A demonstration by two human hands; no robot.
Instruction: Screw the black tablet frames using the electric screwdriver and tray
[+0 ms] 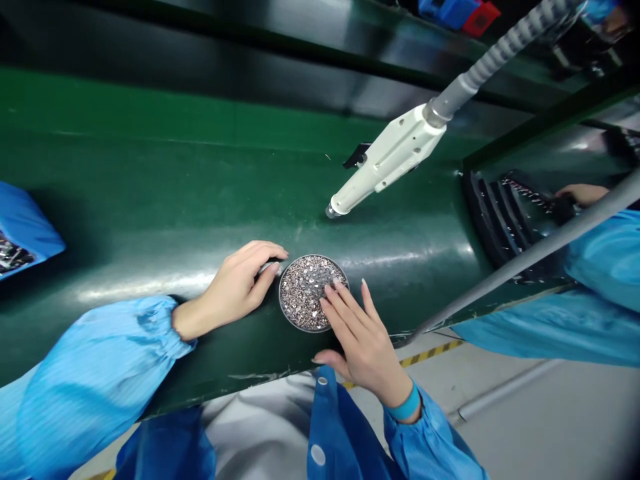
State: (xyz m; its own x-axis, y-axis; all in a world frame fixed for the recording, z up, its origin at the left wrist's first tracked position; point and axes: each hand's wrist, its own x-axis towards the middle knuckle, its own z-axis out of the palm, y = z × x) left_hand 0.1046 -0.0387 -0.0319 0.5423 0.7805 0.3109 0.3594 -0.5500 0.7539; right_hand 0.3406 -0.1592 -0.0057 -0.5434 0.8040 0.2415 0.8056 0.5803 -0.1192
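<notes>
A small round dish (286,308) full of tiny shiny metal parts (306,288) sits on the green conveyor belt (150,200) near its front edge. My left hand (235,288) rests on the belt at the dish's left rim, fingers curled against it. The fingers of my right hand (357,337) lie spread on the right side of the dish, their tips touching the parts. Both my arms are in blue sleeves, and a blue band circles the right wrist.
A white power screwdriver (385,160) hangs on a grey hose above the belt, tip down behind the dish. At the right, a co-worker's hand (583,194) and blue sleeve are by a stack of black trays (500,213). A blue bin (23,233) stands at the left edge.
</notes>
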